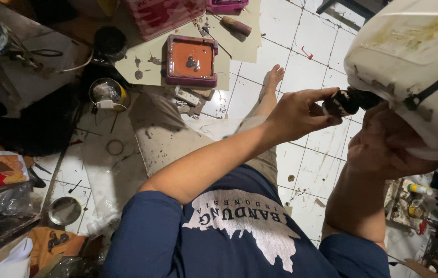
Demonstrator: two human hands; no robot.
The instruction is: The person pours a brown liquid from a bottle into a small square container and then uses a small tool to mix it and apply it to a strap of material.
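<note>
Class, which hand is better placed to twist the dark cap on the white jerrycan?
Left. The left hand already pinches the dark cap, while the right hand is busy propping the white jerrycan from below.

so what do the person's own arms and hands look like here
Both arms are bare from above the elbow down; short dark blue T-shirt sleeves cover the upper arms. No gloves, watch or rings show. The left hand has dark smudges on its fingertips; the right hand looks unmarked.

Two hands, one white jerrycan, one red tray
</note>
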